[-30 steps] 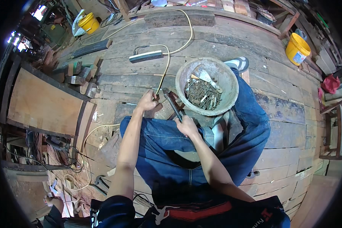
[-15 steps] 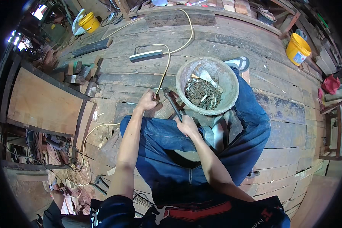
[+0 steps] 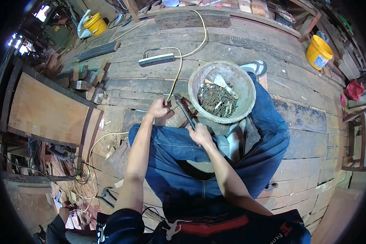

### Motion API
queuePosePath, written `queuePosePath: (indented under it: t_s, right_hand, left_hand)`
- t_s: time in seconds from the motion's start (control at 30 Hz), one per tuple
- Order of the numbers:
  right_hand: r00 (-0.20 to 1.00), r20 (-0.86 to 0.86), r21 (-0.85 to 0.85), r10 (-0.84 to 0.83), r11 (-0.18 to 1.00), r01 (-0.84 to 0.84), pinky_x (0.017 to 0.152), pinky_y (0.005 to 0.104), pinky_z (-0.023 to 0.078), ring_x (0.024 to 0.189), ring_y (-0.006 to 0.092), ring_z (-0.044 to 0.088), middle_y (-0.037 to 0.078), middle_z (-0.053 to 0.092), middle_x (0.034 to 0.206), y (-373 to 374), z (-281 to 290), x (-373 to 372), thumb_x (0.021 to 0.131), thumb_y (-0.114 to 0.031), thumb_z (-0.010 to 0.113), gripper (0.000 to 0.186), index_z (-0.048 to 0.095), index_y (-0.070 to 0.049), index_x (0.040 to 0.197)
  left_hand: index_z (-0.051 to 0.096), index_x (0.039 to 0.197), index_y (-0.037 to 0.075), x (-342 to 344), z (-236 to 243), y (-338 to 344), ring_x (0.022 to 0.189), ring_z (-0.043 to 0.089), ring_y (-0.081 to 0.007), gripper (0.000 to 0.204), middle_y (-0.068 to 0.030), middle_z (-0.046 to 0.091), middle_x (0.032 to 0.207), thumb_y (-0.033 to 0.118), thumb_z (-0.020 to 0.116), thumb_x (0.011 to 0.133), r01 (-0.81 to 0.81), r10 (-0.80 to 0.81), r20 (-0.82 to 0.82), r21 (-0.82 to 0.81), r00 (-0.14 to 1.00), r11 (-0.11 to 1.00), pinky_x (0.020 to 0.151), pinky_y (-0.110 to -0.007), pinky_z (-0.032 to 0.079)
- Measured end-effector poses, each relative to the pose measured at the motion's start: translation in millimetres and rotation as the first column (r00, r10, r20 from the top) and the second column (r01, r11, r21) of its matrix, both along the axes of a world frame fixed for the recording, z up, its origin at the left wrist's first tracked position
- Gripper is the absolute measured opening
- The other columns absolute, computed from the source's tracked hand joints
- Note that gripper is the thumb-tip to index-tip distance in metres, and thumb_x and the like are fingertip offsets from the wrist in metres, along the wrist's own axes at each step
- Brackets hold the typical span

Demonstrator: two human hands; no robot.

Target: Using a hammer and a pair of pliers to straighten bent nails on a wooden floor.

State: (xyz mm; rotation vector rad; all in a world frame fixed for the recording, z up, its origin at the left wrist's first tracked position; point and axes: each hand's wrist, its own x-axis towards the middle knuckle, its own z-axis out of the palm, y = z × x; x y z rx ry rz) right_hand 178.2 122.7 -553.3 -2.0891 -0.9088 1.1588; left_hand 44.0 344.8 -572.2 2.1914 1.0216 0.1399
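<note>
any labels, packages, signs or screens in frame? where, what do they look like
Yellow bucket, far right on the plank floor: round, with a pale bluish label patch on its side.
Second yellow bucket, far left at the top: round, with a whitish bag or sheet beside it; no label visible.
No signs or screens in view.

1. Two hands: the left hand [image 3: 157,109] and the right hand [image 3: 199,134], both over the plank floor [image 3: 305,118].
2. One pair of dark pliers [image 3: 186,110], held between the hands.
3. One round grey basin [image 3: 244,83] near the floor's middle, holding a heap of rusty nails [image 3: 215,99] too many to count.
4. Two yellow buckets: one bucket [image 3: 95,24] at the far left corner, another bucket [image 3: 318,53] by the right edge.
5. One power strip [image 3: 156,60] with one pale cable [image 3: 175,77].
6. One shoe [image 3: 256,67] in view.
</note>
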Motion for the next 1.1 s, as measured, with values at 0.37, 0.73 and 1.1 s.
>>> queuePosePath:
  t_s: [0.37, 0.73, 1.1]
  right_hand:
    - [1.000, 0.008, -0.009, -0.017, 1.000, 0.017, 0.049, 0.0433, 0.053, 0.047, 0.0320, 0.064, 0.024, 0.061, 0.057, -0.2, -1.0, -0.3, 0.092, -0.034, 0.054, 0.049, 0.062, 0.012, 0.077]
    - [1.000, 0.006, 0.025, -0.006, 1.000, 0.006, 0.045, 0.0425, 0.051, 0.044, 0.0309, 0.062, 0.023, 0.060, 0.053, -0.3, 2.0, -0.2, 0.092, -0.034, 0.053, 0.051, 0.061, 0.012, 0.073]
    - [1.000, -0.005, -0.022, -0.019, 1.000, 0.018, 0.047, 0.0429, 0.052, 0.046, 0.0320, 0.063, 0.024, 0.060, 0.055, 0.0, 3.0, -0.7, 0.091, -0.034, 0.053, 0.052, 0.061, 0.013, 0.073]
  left_hand:
    - [0.056, 0.082, 0.001, -0.4, -2.7, 0.5, 0.078, 0.062, -0.0344, 0.026, -0.0220, 0.061, 0.079, 0.014, 0.064, 0.062, 0.016, -0.015, -0.015, 0.029, 1.000, 0.999, 0.069, -0.042, 0.047]
    - [0.055, 0.081, 0.001, 0.2, 1.7, -1.6, 0.076, 0.060, -0.0332, 0.025, -0.0200, 0.060, 0.077, 0.014, 0.063, 0.062, 0.002, -0.002, 0.010, 0.010, 1.000, 1.000, 0.068, -0.041, 0.047]
    - [0.056, 0.094, 0.003, 5.8, 9.2, -9.7, 0.105, 0.046, -0.0394, 0.038, -0.0209, 0.050, 0.105, 0.011, 0.064, 0.057, -0.003, 0.107, -0.113, 0.672, 0.988, 0.741, 0.089, -0.051, 0.041]
